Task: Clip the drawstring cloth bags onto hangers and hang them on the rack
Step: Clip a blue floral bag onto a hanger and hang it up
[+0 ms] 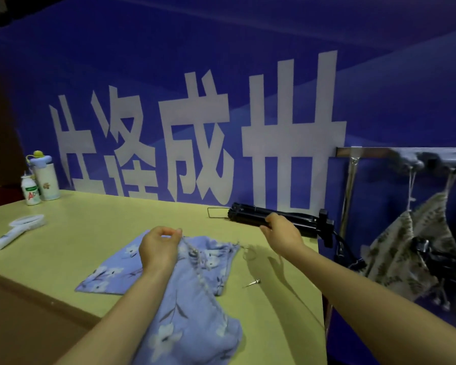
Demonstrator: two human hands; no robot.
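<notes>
The surface point(95, 227) lies bare across its middle, between the blue floral bags point(195, 299) near the front edge and the blue wall behind, so hands could pass freely there. At the far left corner 2 bottles point(41, 180) stand upright, and a white handled tool point(16, 230) lies just in front of them. A black bundle of hangers point(248, 216) lies along the back right edge, with the right hand point(281, 230) on it. A small metal pin point(253, 282) lies on the open strip right of the bags. Past the right edge, the rack point(353, 180) upright and 2 patterned hanging bags point(406, 246) fill the space beneath the rail.
</notes>
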